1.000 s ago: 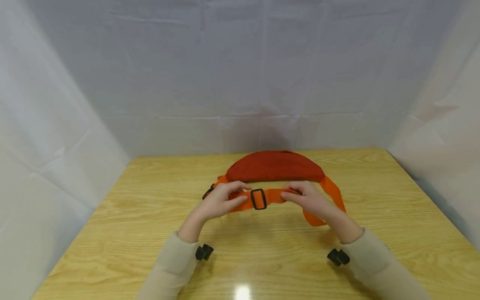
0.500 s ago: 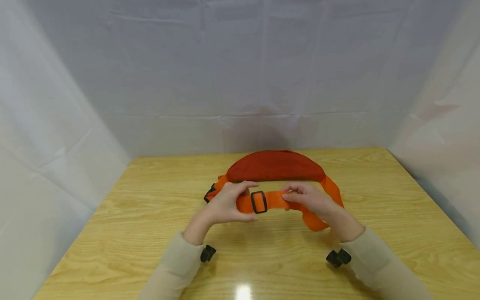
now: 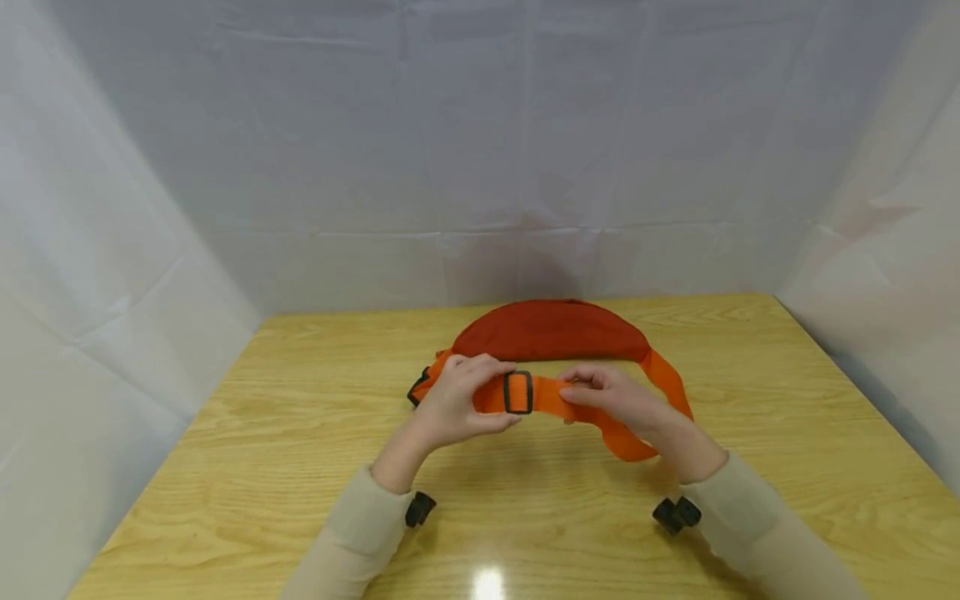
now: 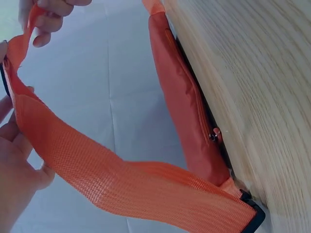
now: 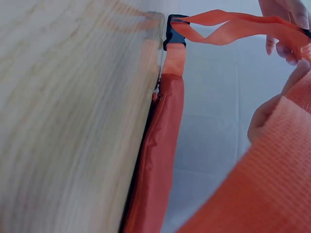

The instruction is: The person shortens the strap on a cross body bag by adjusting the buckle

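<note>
A red waist bag (image 3: pixel 551 331) lies at the back of the table, its orange strap (image 3: pixel 552 395) lifted in front of it. On the strap sits a black slide buckle (image 3: pixel 518 392). My left hand (image 3: pixel 450 404) holds this buckle by its edges, forefinger along the top and thumb below. Just to the right, my right hand (image 3: pixel 618 400) pinches the strap between thumb and fingers. Beyond it the strap droops in a loop and runs back to the bag. In the left wrist view the strap (image 4: pixel 92 160) runs doubled toward a black side-release buckle (image 4: pixel 253 213) at the bag's end.
The bag rests on a wooden table (image 3: pixel 262 467). White sheeting (image 3: pixel 480 167) hangs behind it and at both sides. A zipper pull (image 4: pixel 215 135) shows along the bag's edge. Small black devices (image 3: pixel 677 515) sit on both sleeve cuffs.
My left hand has let go of the strap beside the slide buckle, spread its fingers, and taken the buckle by its edges. The right hand still pinches the strap, slightly shifted.
</note>
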Demonstrator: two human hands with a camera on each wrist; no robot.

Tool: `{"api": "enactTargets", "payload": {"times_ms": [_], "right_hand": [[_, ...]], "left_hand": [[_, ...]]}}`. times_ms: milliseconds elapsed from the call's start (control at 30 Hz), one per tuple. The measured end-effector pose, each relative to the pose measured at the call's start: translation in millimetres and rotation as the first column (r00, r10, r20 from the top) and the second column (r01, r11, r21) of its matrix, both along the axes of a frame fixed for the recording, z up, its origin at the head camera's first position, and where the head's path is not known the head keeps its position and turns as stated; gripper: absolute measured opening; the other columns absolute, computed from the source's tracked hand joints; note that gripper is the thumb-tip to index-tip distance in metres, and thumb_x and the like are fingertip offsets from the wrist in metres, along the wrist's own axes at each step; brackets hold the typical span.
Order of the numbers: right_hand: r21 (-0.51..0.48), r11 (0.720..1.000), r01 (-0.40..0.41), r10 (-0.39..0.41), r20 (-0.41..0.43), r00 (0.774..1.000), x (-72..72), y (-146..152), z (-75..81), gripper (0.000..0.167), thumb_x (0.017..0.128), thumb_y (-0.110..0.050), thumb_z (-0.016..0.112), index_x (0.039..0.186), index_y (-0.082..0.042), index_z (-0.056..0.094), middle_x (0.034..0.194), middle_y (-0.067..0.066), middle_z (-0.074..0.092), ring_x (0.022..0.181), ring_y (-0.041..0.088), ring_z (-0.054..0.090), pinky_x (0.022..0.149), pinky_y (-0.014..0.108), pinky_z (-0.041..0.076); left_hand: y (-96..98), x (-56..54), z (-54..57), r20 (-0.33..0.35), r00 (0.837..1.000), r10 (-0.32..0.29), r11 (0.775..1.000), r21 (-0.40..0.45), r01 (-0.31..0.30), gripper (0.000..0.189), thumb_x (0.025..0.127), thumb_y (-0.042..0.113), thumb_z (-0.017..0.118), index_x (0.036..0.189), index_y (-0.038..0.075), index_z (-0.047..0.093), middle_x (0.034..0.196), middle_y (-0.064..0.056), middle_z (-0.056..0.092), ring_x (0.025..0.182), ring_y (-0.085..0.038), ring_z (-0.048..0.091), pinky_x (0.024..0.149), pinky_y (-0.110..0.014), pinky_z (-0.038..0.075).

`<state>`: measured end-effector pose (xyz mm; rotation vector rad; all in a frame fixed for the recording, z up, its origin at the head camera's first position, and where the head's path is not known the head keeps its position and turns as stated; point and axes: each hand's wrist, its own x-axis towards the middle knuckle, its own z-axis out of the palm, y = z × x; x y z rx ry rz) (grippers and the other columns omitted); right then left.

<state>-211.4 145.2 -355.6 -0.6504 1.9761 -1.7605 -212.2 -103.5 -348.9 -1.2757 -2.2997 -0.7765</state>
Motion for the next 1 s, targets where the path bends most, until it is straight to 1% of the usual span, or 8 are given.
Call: {"api": "enactTargets", "payload": {"times_ms": [67, 167, 300, 400, 500, 700, 867, 1000], "right_hand": [[0.032, 0.999, -0.013, 0.014, -0.036, 0.999, -0.5, -0.7, 0.9, 0.029, 0.089, -0.020, 0.055, 0.105, 0.005, 0.055, 0.087, 0.010, 0.059, 0.079, 0.023, 0.056, 0.075, 0.035, 0.046], [0.079, 0.997, -0.025, 0.032, -0.090, 0.995, -0.2, -1.7, 2.6, 0.029, 0.089, -0.020, 0.054, 0.103, 0.006, 0.056, 0.087, 0.011, 0.059, 0.079, 0.022, 0.056, 0.075, 0.036, 0.046], [0.093, 0.995, -0.030, 0.041, -0.119, 0.992, 1.1, -2.6, 3.8, 0.025, 0.089, -0.017, 0.054, 0.099, 0.006, 0.056, 0.087, 0.011, 0.057, 0.079, 0.022, 0.054, 0.076, 0.035, 0.045], [0.086, 0.996, -0.021, 0.031, -0.118, 0.993, 1.5, -2.8, 3.4, 0.023, 0.089, -0.017, 0.054, 0.095, 0.006, 0.055, 0.084, 0.010, 0.057, 0.077, 0.020, 0.053, 0.075, 0.032, 0.045], [0.055, 0.998, -0.023, 0.029, -0.111, 0.993, 0.3, -3.0, 1.3, 0.022, 0.090, -0.015, 0.052, 0.094, 0.006, 0.054, 0.081, 0.008, 0.057, 0.074, 0.019, 0.051, 0.073, 0.030, 0.043], [-0.026, 0.999, -0.021, 0.019, -0.090, 0.996, -3.8, -4.5, -3.8, 0.022, 0.091, -0.010, 0.050, 0.096, 0.011, 0.053, 0.084, 0.005, 0.060, 0.076, 0.017, 0.052, 0.074, 0.030, 0.043], [-0.050, 0.999, -0.014, 0.010, -0.086, 0.996, -5.0, -7.0, -4.5, 0.022, 0.090, -0.010, 0.051, 0.097, 0.011, 0.054, 0.086, 0.005, 0.059, 0.075, 0.016, 0.051, 0.072, 0.029, 0.044], [-0.057, 0.998, -0.002, -0.003, -0.084, 0.996, -6.0, -8.0, -4.7, 0.022, 0.090, -0.011, 0.052, 0.097, 0.010, 0.055, 0.086, 0.005, 0.058, 0.073, 0.015, 0.052, 0.071, 0.028, 0.044]], "left_hand": [[0.2, -0.1, -0.5, 0.010, 1.000, -0.013, 1.000, 0.003, 0.012, 0.052, 0.069, 0.023, 0.076, 0.113, 0.003, 0.056, 0.096, -0.002, 0.060, 0.075, -0.008, 0.049, 0.077, -0.033, 0.031], [1.1, 0.2, -0.6, 0.028, 0.999, -0.026, 1.000, 0.005, 0.025, 0.052, 0.069, 0.021, 0.076, 0.114, 0.003, 0.056, 0.098, -0.003, 0.060, 0.076, -0.009, 0.050, 0.076, -0.033, 0.033], [1.9, 1.0, -0.8, 0.037, 0.999, -0.036, 0.999, 0.006, 0.036, 0.050, 0.068, 0.022, 0.077, 0.110, 0.005, 0.058, 0.096, -0.002, 0.060, 0.077, -0.010, 0.050, 0.074, -0.032, 0.033], [2.3, 1.5, -2.1, 0.038, 0.998, -0.043, 0.999, 0.023, 0.042, 0.049, 0.067, 0.022, 0.078, 0.109, 0.006, 0.058, 0.094, -0.001, 0.059, 0.077, -0.010, 0.049, 0.072, -0.032, 0.032], [3.3, 1.5, -3.0, 0.039, 0.998, -0.052, 0.998, 0.046, 0.050, 0.049, 0.066, 0.022, 0.078, 0.109, 0.007, 0.059, 0.093, 0.000, 0.059, 0.076, -0.009, 0.048, 0.071, -0.031, 0.031], [5.8, 1.1, -3.9, 0.048, 0.997, -0.063, 0.995, 0.077, 0.059, 0.050, 0.067, 0.022, 0.078, 0.111, 0.007, 0.059, 0.091, 0.000, 0.057, 0.074, -0.008, 0.046, 0.069, -0.031, 0.030], [5.9, 0.1, -4.7, 0.070, 0.996, -0.059, 0.994, 0.093, 0.052, 0.049, 0.067, 0.021, 0.078, 0.111, 0.006, 0.060, 0.091, -0.001, 0.057, 0.074, -0.010, 0.047, 0.069, -0.031, 0.030], [7.5, -0.4, -5.3, 0.092, 0.993, -0.068, 0.992, 0.115, 0.057, 0.049, 0.068, 0.019, 0.078, 0.111, 0.006, 0.060, 0.091, 0.000, 0.057, 0.073, -0.010, 0.047, 0.070, -0.031, 0.030]]}}
